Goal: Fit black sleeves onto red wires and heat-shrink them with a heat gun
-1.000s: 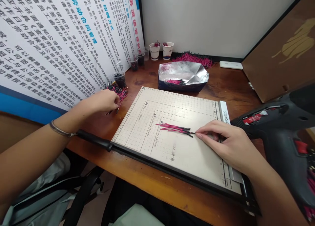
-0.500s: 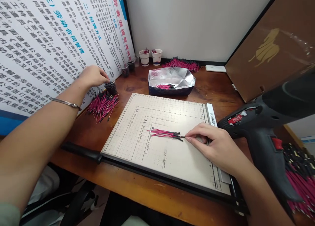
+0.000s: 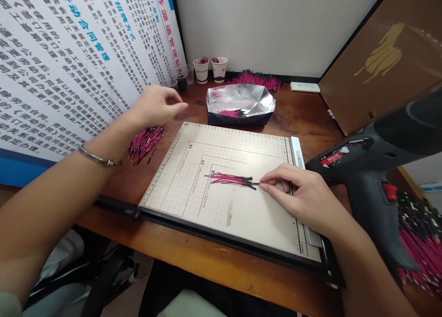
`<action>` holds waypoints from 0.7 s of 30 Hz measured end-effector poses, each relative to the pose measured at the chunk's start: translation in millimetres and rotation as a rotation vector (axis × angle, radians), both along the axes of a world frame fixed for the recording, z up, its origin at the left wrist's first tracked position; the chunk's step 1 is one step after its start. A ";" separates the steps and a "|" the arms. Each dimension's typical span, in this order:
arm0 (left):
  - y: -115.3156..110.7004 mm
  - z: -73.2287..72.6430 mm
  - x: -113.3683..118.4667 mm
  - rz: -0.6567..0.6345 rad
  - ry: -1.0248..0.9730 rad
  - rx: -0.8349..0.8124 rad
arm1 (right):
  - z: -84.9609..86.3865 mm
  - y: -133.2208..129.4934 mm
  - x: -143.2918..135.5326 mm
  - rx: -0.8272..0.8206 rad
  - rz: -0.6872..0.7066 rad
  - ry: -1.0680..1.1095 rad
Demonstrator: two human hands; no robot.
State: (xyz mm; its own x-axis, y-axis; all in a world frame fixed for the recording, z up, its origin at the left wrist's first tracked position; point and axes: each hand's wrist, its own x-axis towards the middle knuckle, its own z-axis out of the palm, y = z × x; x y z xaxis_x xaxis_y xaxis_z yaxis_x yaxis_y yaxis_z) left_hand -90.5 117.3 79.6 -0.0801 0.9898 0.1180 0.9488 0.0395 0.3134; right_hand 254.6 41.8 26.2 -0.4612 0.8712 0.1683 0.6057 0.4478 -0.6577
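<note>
R hand (image 3: 297, 192) pinches thin black strand (image 3: 257, 184), 3 o'clock of pink-black wires (image 3: 229, 179) on cream gridded board (image 3: 269, 229). L hand (image 3: 156, 106) approx. 11 o'clock, grip unclear.

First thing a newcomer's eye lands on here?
Probably the large Chinese-text poster filling the upper left, then the black pistol-grip power tool on the right. In the middle, pink-and-black wires lie on a pale gridded paper cutter, their black ends toward the right hand.

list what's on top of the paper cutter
A small bunch of pink wires with black ends lies on the paper cutter. The right hand, pinching a thin dark piece, is over its right side. Whatever the hand covers there can't be seen.
</note>
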 end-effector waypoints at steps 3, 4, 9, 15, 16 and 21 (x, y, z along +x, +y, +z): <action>-18.9 -10.1 55.6 -0.459 -0.079 0.000 | 0.4 -0.2 -0.1 0.000 0.002 0.000; -24.9 -13.8 71.9 -0.593 -0.066 0.000 | 0.7 -0.4 -0.2 -0.005 0.010 0.000; -41.3 -21.2 114.7 -0.885 -0.017 -0.129 | 1.3 -1.8 -1.1 -0.015 0.013 0.001; -35.4 -10.2 115.4 -0.879 0.023 -0.416 | 1.0 -3.2 -2.2 -0.017 0.019 -0.020; -33.4 -10.5 114.9 -0.885 -0.009 -0.443 | 1.0 -3.3 -2.4 -0.020 0.021 -0.027; -30.6 -19.6 109.4 -0.946 -0.133 -0.450 | 1.2 -3.4 -2.4 -0.001 0.017 -0.040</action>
State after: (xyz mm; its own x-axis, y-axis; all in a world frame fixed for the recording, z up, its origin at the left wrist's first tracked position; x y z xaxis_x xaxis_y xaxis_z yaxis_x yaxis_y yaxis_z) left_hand 18.9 86.6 60.0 0.7619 0.6062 -0.2283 0.6127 -0.5602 0.5574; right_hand 252.2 38.4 27.4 -0.4822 0.8634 0.1485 0.6237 0.4574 -0.6339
